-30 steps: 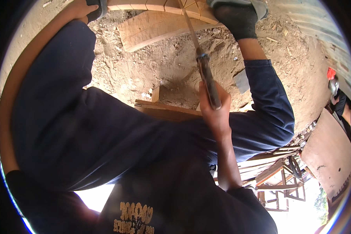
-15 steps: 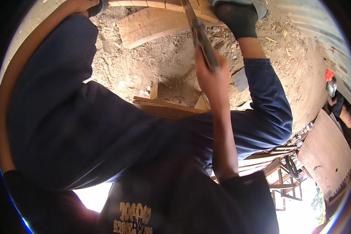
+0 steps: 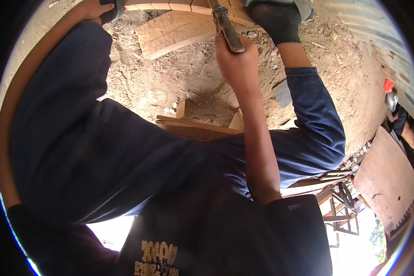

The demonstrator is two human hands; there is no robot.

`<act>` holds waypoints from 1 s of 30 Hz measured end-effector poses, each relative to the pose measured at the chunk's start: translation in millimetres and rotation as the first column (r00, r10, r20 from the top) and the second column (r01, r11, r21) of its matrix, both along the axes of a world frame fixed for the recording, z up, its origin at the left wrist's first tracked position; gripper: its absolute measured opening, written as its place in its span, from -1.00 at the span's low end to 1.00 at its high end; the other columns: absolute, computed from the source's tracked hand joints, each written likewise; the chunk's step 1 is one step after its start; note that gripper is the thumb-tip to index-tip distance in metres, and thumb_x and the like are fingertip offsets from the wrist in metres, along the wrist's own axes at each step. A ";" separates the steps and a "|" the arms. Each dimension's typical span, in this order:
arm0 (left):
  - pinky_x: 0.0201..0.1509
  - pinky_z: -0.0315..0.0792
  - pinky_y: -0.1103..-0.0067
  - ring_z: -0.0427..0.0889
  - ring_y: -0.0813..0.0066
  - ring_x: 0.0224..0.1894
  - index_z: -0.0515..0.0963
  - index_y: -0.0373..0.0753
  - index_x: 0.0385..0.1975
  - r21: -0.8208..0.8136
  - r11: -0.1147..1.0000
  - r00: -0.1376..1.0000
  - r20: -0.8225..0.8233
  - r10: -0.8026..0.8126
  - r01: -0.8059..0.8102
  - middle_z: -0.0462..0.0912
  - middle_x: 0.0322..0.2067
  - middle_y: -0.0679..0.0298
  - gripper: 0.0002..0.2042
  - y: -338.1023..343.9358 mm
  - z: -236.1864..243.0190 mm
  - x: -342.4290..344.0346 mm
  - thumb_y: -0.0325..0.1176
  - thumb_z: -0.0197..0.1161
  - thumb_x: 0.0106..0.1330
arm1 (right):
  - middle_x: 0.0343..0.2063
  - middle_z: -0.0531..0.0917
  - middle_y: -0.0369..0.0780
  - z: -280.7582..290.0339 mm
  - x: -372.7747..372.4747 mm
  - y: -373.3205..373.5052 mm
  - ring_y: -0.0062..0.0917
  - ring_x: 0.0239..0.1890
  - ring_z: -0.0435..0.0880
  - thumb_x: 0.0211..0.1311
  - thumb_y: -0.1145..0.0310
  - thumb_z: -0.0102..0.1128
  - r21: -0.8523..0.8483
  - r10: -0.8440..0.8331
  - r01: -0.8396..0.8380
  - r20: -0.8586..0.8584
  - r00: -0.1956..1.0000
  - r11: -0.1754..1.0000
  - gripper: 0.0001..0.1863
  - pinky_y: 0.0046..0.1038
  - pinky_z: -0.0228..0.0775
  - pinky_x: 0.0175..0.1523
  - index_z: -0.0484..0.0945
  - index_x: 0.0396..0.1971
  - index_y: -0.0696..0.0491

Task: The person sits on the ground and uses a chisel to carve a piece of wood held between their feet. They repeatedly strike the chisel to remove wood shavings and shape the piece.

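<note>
My right hand (image 3: 238,57) is wrapped round the dark, worn handle (image 3: 228,31) of a long tool. Its far part runs beyond the upper edge, so its kind cannot be made out. The tool lies over a curved wooden piece (image 3: 177,4) with several cross lines along it. At the upper left, my left hand (image 3: 93,10) is beside my dark-covered left foot (image 3: 109,14); most of its fingers are hidden. My right foot (image 3: 276,20), in a dark sock and sandal, is against the right end of the curved piece.
A broad wooden board (image 3: 170,34) lies on the dirt below the curved piece. Planks (image 3: 198,129) and small offcuts are close to my legs. Corrugated metal sheeting (image 3: 368,23) stands at the right, with a brown panel (image 3: 386,177) and another person's arm (image 3: 407,135) nearer.
My right hand has moved away from me and slightly left, carrying the tool's handle with it. My left hand and both legs stay nearly in place.
</note>
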State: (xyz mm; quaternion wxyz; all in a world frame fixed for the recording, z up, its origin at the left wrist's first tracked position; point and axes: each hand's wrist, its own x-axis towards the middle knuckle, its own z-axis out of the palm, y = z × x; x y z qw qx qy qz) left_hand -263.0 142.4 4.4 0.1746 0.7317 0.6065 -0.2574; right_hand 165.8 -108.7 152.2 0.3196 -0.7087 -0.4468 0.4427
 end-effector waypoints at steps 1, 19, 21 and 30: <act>0.09 0.50 0.19 0.70 -0.15 -0.05 0.59 -0.67 -0.14 0.002 1.000 1.000 -0.011 -0.009 0.009 0.65 -0.16 -0.37 -0.13 3.3 0.6 4.9 0.34 0.14 0.25 | -0.69 0.45 -0.42 2.4 -1.3 5.0 -0.81 -0.62 0.34 0.39 0.33 0.23 0.003 -0.005 0.005 0.015 1.000 1.000 -0.72 -0.54 0.17 -0.54 0.56 -0.48 0.21; 0.09 0.50 0.23 0.67 -0.21 -0.02 0.56 -0.72 -0.15 -0.030 0.999 0.997 -0.071 -0.031 0.029 0.62 -0.15 -0.43 -0.04 -17.4 46.4 24.6 0.42 0.12 0.22 | -0.67 0.54 -0.06 24.5 14.9 -73.6 -0.48 -0.62 0.51 0.35 0.42 0.21 -0.065 0.034 -0.034 -0.010 0.999 0.997 -0.78 -0.34 0.37 -0.44 0.53 -0.46 0.24; 0.09 0.49 0.23 0.67 -0.19 -0.03 0.57 -0.71 -0.17 0.008 1.000 0.998 -0.068 0.017 -0.016 0.63 -0.16 -0.42 -0.04 -7.6 8.4 -23.1 0.42 0.12 0.22 | -0.67 0.53 -0.07 28.8 16.4 -75.9 -0.53 -0.62 0.49 0.35 0.44 0.21 -0.077 0.049 -0.051 -0.020 0.999 0.996 -0.79 -0.36 0.37 -0.46 0.53 -0.46 0.24; 0.09 0.49 0.20 0.68 -0.20 -0.07 0.62 -0.63 -0.17 -0.070 0.991 0.993 -0.031 -0.114 0.112 0.63 -0.13 -0.40 -0.13 -22.6 70.7 49.5 0.37 0.07 0.29 | -0.67 0.52 -0.18 19.1 7.6 -71.1 -0.55 -0.61 0.47 0.36 0.40 0.21 -0.040 0.021 -0.020 0.009 1.000 0.999 -0.79 -0.38 0.31 -0.46 0.56 -0.43 0.23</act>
